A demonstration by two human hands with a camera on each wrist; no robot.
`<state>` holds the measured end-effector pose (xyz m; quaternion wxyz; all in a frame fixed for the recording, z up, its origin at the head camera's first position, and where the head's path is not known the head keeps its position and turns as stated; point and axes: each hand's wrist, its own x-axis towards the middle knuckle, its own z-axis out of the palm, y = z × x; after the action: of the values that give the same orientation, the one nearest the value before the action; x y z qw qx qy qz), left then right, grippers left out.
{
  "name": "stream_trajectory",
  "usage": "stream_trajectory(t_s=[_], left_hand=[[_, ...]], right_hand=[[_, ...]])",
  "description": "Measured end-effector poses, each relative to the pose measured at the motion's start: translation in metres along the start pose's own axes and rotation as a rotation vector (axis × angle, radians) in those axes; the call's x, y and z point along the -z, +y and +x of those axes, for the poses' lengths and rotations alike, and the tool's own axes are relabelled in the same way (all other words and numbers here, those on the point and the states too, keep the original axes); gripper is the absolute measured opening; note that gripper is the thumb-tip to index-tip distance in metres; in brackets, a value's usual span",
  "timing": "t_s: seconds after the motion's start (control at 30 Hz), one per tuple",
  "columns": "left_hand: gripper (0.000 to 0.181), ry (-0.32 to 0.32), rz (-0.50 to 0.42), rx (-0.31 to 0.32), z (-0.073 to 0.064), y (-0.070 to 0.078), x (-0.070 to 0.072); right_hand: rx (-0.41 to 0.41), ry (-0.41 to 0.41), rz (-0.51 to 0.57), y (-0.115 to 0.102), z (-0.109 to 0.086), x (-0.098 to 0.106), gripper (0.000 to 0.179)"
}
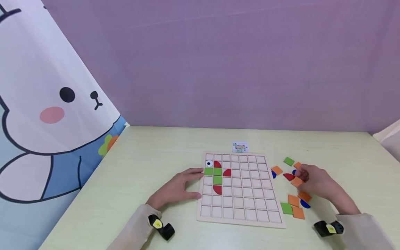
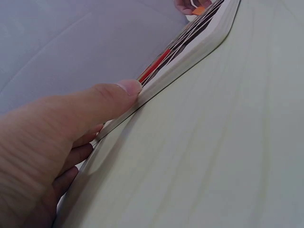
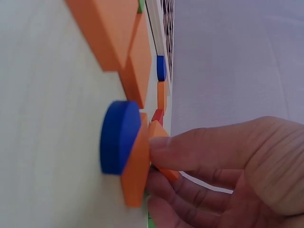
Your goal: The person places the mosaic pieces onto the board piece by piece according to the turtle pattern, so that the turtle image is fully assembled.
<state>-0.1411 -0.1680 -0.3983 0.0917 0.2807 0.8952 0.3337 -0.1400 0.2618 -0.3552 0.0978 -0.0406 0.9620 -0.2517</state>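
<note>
A pale wooden grid board (image 1: 240, 225) lies on the table. In its upper left cells are a white eye tile (image 1: 209, 163), several green squares (image 1: 217, 180) and red rounded pieces (image 1: 217, 190). My left hand (image 1: 176, 187) rests along the board's left edge, thumb and fingers spread; in the left wrist view the thumb (image 2: 111, 100) touches its rim. To the right of the board, my right hand (image 1: 317, 182) pinches an orange square tile (image 3: 172, 174) between thumb and fingertips, low among the loose pieces. Beside it sit a blue rounded piece (image 3: 114, 137) and another orange tile (image 3: 135, 178).
Loose pieces lie right of the board: green tiles (image 1: 286, 208), orange tiles (image 1: 298, 213), a red piece (image 1: 288, 176) and blue ones (image 1: 305, 204). A small pattern card (image 1: 240, 147) lies behind the board. A purple backdrop (image 1: 237, 69) rises at the table's far edge.
</note>
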Motion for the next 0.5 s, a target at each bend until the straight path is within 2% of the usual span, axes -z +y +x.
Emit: stream_trajectory(t_s=[0.5], left_hand=[[0.069,-0.001,-0.007,0.001,0.0001,-0.0001,0.0006]], right_hand=[[0.025,0.017,0.012,-0.0001,-0.0010,-0.0003,0.023]])
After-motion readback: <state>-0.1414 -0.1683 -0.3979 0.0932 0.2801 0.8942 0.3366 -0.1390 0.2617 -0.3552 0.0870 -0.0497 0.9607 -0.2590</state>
